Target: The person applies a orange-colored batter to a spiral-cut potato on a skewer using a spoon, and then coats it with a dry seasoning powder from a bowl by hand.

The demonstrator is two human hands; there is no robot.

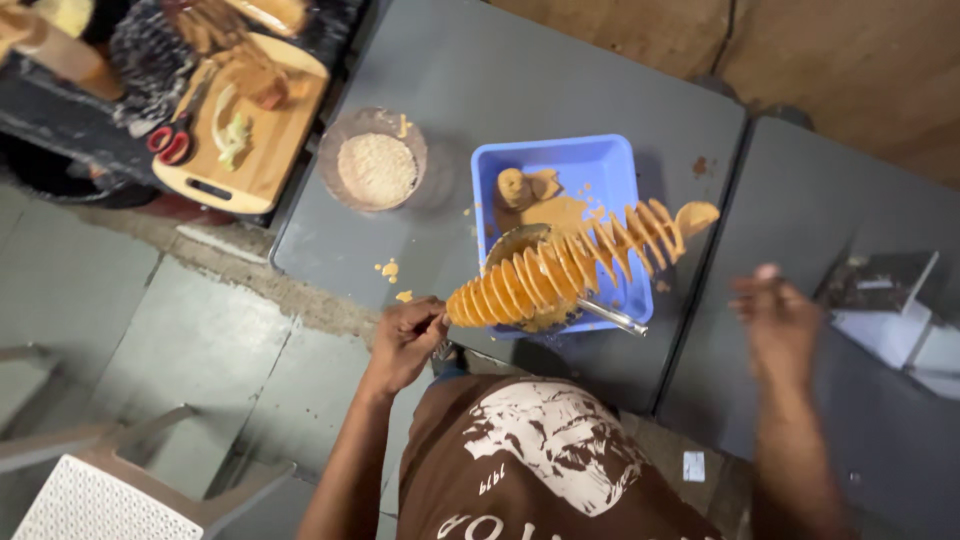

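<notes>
1. Left hand (pixel 405 340): fingers curled tightly about the near end of a thin skewer, at the lower left end of the spiral-cut potato (pixel 570 262); the grip is closed on the skewer.
2. Spiral-cut potato: orange, batter-coated, its slices fanned out along the skewer. It is held in the air, slanting up from the left hand toward the upper right, above the front part of the blue tray (pixel 600 160). Its far end reaches just past the tray's right rim.
3. Right hand (pixel 778 318): blurred, apart from the potato and over the right-hand grey table (pixel 830 200). It holds nothing visible; whether its fingers are spread or curled cannot be told.
4. Blue tray: rectangular, on the left grey table (pixel 450 70), with orange batter pooled and smeared inside.
5. Metal ladle (pixel 612 317): its bowl sits in the tray under the potato, its handle running out over the tray's front right corner.
6. Round bowl (pixel 372 165): left of the tray, holding pale crumbs. Drips of batter lie on the table between bowl and left hand.
7. Wooden cutting board (pixel 262 150): further left, on a darker surface, with red-handled scissors (pixel 170 142) at its edge.
8. White plastic chair (pixel 100 500): lower left, on the floor.
</notes>
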